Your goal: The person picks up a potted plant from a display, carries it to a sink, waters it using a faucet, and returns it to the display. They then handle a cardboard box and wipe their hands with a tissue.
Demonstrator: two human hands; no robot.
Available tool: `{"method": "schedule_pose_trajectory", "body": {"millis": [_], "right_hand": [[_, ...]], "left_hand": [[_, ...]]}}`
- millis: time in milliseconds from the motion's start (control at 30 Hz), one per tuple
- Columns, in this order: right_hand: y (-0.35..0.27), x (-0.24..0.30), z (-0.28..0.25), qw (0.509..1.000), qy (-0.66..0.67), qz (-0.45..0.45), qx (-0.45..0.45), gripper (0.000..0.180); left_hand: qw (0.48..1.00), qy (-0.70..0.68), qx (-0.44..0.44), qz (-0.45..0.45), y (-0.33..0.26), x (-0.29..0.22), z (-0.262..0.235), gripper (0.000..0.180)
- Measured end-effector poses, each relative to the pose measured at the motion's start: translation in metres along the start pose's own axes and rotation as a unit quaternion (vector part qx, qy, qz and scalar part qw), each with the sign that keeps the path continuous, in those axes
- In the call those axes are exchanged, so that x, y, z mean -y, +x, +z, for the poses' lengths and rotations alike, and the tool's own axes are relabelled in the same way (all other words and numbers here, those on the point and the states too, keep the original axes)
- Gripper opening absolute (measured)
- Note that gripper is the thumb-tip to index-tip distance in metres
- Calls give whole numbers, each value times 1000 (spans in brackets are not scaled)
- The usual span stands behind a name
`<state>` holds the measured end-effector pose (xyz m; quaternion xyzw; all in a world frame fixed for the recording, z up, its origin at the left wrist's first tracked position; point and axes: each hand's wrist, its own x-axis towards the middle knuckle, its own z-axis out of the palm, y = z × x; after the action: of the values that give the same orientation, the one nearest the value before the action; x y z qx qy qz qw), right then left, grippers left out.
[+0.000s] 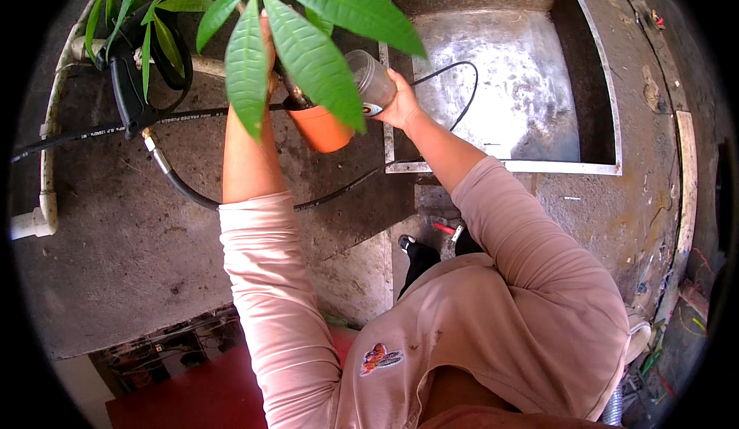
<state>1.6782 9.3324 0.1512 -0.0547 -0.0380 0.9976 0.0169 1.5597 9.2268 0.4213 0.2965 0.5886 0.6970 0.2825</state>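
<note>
In our right grip (402, 106) we hold a clear container (372, 82) just beside the orange pot (320, 129), near the metal basin (550, 167); the plant's leaves (312, 55) partly hide our left grip (269, 63), whose hold we cannot tell.

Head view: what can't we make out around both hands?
All in the head view:
Left hand: mostly behind leaves; exact grip can't be told.
Plant: top cut off by the upper edge.
Orange pot: rim partly behind a leaf.
Right hand: some digits behind the clear container.
Spray gun: partly behind leaves.
</note>
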Motion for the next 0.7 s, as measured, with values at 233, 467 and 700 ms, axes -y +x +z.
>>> {"method": "schedule_pose_trajectory", "body": {"millis": [233, 467, 700], "right_hand": [[-4, 3, 1, 1000, 2, -12, -11, 64], [-9, 1, 4, 1000, 4, -7, -23, 63], [-11, 0, 5, 999, -4, -9, -31, 63]], "left_hand": [[977, 167, -110, 69, 14, 17, -9, 39], [983, 132, -128, -15, 9, 19, -23, 32], [991, 106, -88, -1, 1, 18, -14, 32]]}}
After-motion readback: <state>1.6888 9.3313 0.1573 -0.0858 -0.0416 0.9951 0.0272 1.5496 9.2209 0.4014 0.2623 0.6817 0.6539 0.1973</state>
